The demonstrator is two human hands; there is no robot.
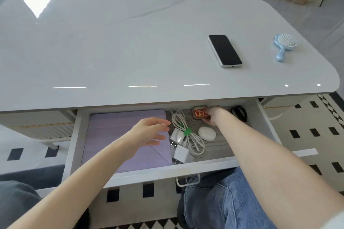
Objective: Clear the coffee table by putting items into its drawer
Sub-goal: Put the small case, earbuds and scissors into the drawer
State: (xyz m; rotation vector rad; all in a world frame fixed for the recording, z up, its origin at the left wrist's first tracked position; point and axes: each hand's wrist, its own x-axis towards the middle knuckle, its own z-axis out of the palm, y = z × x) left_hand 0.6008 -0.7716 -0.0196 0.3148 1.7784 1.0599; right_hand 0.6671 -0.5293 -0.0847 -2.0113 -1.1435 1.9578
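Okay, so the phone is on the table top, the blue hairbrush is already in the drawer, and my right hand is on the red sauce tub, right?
Not quite: in the head view the blue hairbrush lies on the table top, right of the phone, not in the drawer. The right hand does hold the red sauce tub.

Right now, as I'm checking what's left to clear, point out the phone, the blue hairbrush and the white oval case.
phone (224,50): head view, middle of its dark screen.
blue hairbrush (285,42): head view, centre of its bristled head.
white oval case (206,132): head view, middle of its top.
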